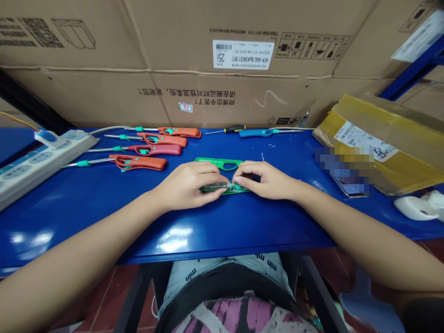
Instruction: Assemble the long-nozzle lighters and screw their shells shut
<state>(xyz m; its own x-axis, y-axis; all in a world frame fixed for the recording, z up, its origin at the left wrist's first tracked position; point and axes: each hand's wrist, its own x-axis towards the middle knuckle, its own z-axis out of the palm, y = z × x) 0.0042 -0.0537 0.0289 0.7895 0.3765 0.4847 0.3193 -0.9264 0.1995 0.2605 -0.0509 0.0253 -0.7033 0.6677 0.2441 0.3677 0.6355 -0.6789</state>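
Observation:
Near the middle of the blue table, my left hand [194, 185] closes round a small clear cylinder [215, 187] that lies along a green lighter half [227, 191]. My right hand [265, 180] meets it from the right, thumb and forefinger pinched at the cylinder's end, over the same green half. What the right fingertips grip is too small to make out. Just beyond both hands lies another green shell piece [220, 162] with an oval opening, partly hidden by the fingers.
Several orange and red lighters [138, 162] lie at left beside a white power strip [45, 162]. A screwdriver [231, 130] and a blue lighter [258, 132] lie at the back. At right are a taped box [385, 138], a phone [347, 182] and a white object [414, 207].

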